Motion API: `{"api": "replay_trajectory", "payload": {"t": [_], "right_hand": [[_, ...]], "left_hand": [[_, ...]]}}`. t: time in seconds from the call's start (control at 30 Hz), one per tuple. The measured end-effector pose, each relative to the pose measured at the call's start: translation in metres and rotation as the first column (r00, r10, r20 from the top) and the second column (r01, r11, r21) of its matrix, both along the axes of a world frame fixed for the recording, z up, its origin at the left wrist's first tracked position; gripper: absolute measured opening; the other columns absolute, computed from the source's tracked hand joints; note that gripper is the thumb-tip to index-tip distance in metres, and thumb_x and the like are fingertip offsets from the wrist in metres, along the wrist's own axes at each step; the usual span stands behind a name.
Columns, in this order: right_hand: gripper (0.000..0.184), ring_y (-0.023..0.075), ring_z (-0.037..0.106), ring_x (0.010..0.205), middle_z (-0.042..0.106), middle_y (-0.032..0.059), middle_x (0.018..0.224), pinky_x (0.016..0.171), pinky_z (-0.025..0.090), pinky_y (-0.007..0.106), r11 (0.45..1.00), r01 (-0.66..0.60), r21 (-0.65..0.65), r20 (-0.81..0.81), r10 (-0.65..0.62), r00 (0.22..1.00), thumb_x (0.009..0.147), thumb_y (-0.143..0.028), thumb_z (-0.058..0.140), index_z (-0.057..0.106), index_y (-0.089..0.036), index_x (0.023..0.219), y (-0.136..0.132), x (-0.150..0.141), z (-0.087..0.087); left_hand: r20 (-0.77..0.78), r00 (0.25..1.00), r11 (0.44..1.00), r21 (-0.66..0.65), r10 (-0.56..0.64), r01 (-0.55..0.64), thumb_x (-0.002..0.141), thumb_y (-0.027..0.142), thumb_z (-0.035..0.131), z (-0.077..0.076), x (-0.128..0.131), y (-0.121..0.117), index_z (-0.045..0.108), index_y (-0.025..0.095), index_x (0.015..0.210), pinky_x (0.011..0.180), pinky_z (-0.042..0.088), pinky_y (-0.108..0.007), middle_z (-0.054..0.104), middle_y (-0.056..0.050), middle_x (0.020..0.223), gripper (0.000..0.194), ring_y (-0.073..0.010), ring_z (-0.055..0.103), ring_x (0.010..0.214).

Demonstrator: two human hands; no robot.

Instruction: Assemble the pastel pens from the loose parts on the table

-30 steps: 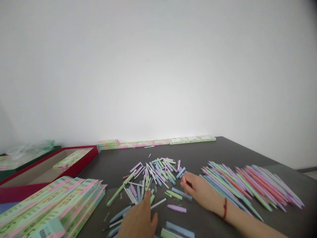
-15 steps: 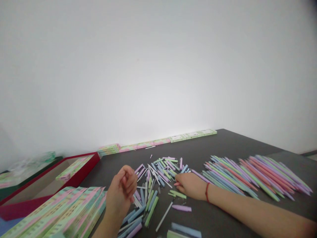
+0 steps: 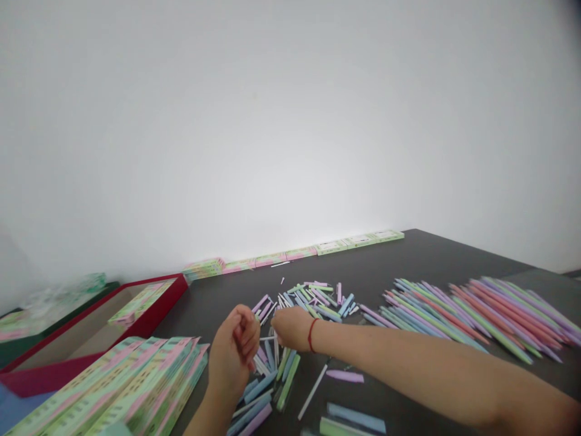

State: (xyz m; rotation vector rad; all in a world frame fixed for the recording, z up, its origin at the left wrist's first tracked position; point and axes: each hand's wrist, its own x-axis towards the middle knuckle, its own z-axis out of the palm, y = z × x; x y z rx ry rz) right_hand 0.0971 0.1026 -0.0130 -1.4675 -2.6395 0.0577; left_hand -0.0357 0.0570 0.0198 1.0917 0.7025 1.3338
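Note:
My left hand (image 3: 236,348) is raised over the left side of a heap of pen parts, its fingers curled in; whatever they may hold is hidden. My right hand (image 3: 293,328) reaches into the heap from the right, fingers bent down and mostly out of sight behind the hand. Around both lie short pastel pen barrels (image 3: 287,381) in green, blue and purple, mixed with thin white refills (image 3: 313,390). A purple pen cap-like piece (image 3: 345,376) rests below my right forearm. Blue and green pieces (image 3: 356,418) lie at the near edge.
Long pastel pens (image 3: 499,315) lie in a wide row on the right. Flat printed boxes (image 3: 118,387) are stacked at the near left, beside a red box (image 3: 158,312) and a green tray with plastic wrap (image 3: 77,297). More printed boxes (image 3: 331,246) line the wall.
My right hand has moved left across the heap, closer to my left hand. The left hand stays curled in nearly the same place. The view has shifted slightly.

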Motion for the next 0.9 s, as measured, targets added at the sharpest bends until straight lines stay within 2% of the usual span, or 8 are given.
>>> {"api": "replay_trajectory", "payload": {"t": [0.13,0.23,0.3,0.37,0.47,0.57,0.77,0.9], "right_hand": [[0.015,0.0202,0.061,0.071,0.068,0.0103,0.081,0.06,0.041,0.027,0.998,0.051,0.043,-0.078,-0.048,0.996,0.079,-0.017,0.051,0.065,-0.013,0.082,-0.017,0.045,0.021],[0.013,0.0149,0.057,0.067,0.065,0.0032,0.076,0.059,0.037,0.023,0.998,0.036,0.048,-0.144,-0.028,0.989,0.081,-0.019,0.051,0.063,-0.017,0.082,-0.044,0.086,0.043],[0.01,0.0117,0.054,0.063,0.063,-0.0005,0.07,0.056,0.034,0.02,0.999,0.019,0.031,-0.174,-0.013,0.985,0.082,-0.021,0.053,0.063,-0.018,0.079,-0.064,0.104,0.053],[0.009,0.0102,0.053,0.061,0.062,-0.002,0.068,0.054,0.033,0.019,1.0,0.007,0.014,-0.244,-0.003,0.97,0.082,-0.022,0.055,0.062,-0.018,0.077,-0.079,0.111,0.056],[0.012,0.0101,0.055,0.062,0.063,-0.0021,0.07,0.054,0.035,0.018,0.998,-0.013,-0.065,-0.394,-0.014,0.919,0.084,-0.025,0.053,0.062,-0.018,0.084,-0.088,0.115,0.049],[0.022,0.0098,0.057,0.061,0.066,-0.0007,0.074,0.053,0.039,0.017,0.986,0.018,-0.168,-0.418,-0.087,0.904,0.09,-0.027,0.043,0.059,-0.016,0.101,-0.084,0.118,0.033],[0.006,0.0178,0.062,0.071,0.069,0.0057,0.076,0.061,0.041,0.023,0.982,0.097,-0.16,-0.191,-0.127,0.973,0.071,-0.016,0.061,0.066,-0.014,0.073,-0.087,0.112,0.0],[0.018,0.0245,0.064,0.075,0.07,0.0155,0.083,0.064,0.043,0.028,0.979,0.168,-0.117,-0.037,-0.173,0.984,0.07,-0.009,0.056,0.068,-0.01,0.084,-0.089,0.096,-0.007]], "left_hand": [[-0.164,0.985,0.998,0.049,0.046,-0.038,0.08,0.034,0.049,-0.01,0.004,0.002,0.055,0.02,0.072,0.033,0.014,-0.015,0.023,0.012,0.047,0.017,-0.006,0.012,0.038],[-0.323,0.945,0.995,0.096,0.057,-0.027,0.074,0.031,0.062,-0.016,0.011,0.001,0.066,0.017,0.08,0.038,0.016,-0.017,0.032,0.01,0.047,0.016,-0.0057,0.021,0.04],[-0.456,0.89,0.99,0.134,0.015,0.051,0.067,0.026,0.07,-0.02,0.02,-0.004,0.071,0.016,0.078,0.045,0.022,-0.019,0.042,0.007,0.05,0.015,-0.0075,0.032,0.047],[-0.609,0.791,0.971,0.149,-0.057,0.185,0.065,0.024,0.072,-0.025,0.03,-0.01,0.073,0.017,0.073,0.052,0.026,-0.022,0.048,0.005,0.056,0.01,-0.0102,0.039,0.055],[-0.723,0.675,0.946,0.095,-0.149,0.31,0.071,0.027,0.065,-0.035,0.039,-0.016,0.069,0.016,0.063,0.053,0.026,-0.023,0.045,0.006,0.055,0.013,-0.0104,0.037,0.056],[-0.702,0.681,0.952,0.014,-0.208,0.306,0.073,0.033,0.062,-0.047,0.038,-0.013,0.067,0.014,0.061,0.047,0.018,-0.023,0.035,0.008,0.049,0.023,-0.0082,0.027,0.048],[-0.601,0.747,0.957,-0.125,-0.282,0.26,0.073,0.054,0.058,-0.058,0.03,-0.001,0.067,0.015,0.075,0.039,0.006,-0.023,0.021,0.013,0.04,0.04,-0.0062,0.014,0.037],[-0.537,0.781,0.947,-0.196,-0.32,0.254,0.069,0.057,0.061,-0.054,0.032,-0.006,0.065,0.015,0.076,0.036,0.004,-0.021,0.021,0.014,0.037,0.043,-0.005,0.013,0.034]]}}
